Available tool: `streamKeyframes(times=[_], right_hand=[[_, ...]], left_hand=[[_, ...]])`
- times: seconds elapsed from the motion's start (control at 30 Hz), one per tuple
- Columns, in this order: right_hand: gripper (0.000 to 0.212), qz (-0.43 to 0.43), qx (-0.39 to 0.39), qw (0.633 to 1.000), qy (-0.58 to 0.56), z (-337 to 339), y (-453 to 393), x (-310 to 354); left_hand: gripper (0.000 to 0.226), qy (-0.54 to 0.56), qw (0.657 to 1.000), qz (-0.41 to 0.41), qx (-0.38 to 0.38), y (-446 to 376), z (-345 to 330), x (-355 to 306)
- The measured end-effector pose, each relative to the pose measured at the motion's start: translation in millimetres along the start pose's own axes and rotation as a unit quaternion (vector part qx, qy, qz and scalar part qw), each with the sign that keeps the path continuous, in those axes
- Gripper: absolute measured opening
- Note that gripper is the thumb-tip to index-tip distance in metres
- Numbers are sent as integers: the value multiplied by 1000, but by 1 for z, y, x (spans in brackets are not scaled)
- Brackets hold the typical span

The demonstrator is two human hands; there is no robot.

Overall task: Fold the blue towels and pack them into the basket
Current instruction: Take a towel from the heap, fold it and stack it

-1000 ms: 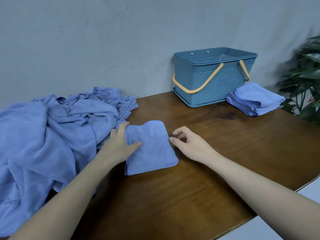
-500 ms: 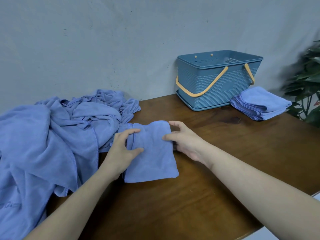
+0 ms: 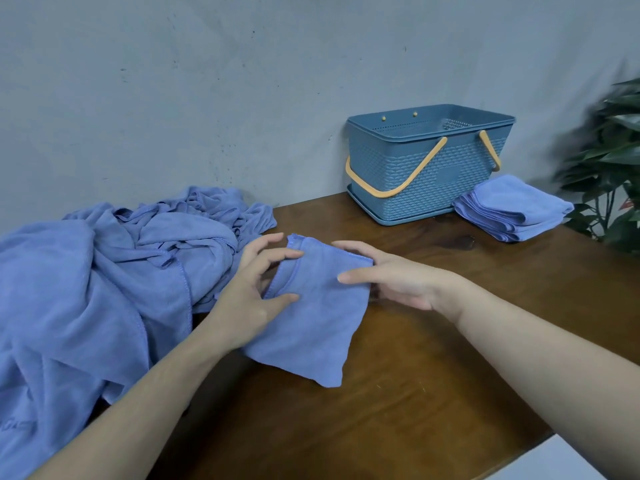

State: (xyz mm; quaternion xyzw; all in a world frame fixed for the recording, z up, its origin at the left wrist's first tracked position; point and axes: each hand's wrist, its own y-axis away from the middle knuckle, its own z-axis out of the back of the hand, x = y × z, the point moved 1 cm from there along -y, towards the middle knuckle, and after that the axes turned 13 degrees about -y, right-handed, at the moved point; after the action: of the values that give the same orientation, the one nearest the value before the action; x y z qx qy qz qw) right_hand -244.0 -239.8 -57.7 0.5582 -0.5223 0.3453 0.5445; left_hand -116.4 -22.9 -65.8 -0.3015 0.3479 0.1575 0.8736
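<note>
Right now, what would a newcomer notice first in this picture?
Probably the two hands, left hand and right hand, holding a small folded towel just above the middle of the wooden table. Next, the big heap of unfolded blue towels on the left. At the back right stands a blue basket beside a neat stack of folded towels.

Your open lane is the bare table (image 3: 433,341) on the right, running from the front edge up to the basket (image 3: 429,174). The basket's top is open, but its orange handles (image 3: 398,187) hang down the near side. The folded stack (image 3: 512,209) sits just beside the basket on its right, with the plant (image 3: 609,161) crowding that corner. The whole left side is blocked by the towel heap (image 3: 97,289).
</note>
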Motion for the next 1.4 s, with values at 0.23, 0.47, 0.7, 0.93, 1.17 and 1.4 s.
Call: streamKeyframes(times=[0.23, 0.47, 0.7, 0.93, 1.17, 1.4], right_hand=[[83, 37, 42, 991, 124, 12, 16, 29], [48, 52, 39, 995, 79, 25, 22, 42], [28, 147, -43, 988, -34, 64, 40, 43], [35, 156, -138, 972, -104, 140, 63, 48], [37, 170, -316, 933, -20, 239, 76, 65], [32, 83, -409, 871, 258, 347, 64, 113]], left_hand=[[52, 27, 992, -86, 93, -18, 3, -36], [64, -67, 986, -112, 108, -47, -10, -54], [79, -31, 991, 79, 103, -83, -40, -41], [44, 242, 909, 256, 223, -111, -97, -40], [15, 272, 923, 246, 118, -183, -180, -84], [9, 378, 858, 321, 132, -276, -266, -112]])
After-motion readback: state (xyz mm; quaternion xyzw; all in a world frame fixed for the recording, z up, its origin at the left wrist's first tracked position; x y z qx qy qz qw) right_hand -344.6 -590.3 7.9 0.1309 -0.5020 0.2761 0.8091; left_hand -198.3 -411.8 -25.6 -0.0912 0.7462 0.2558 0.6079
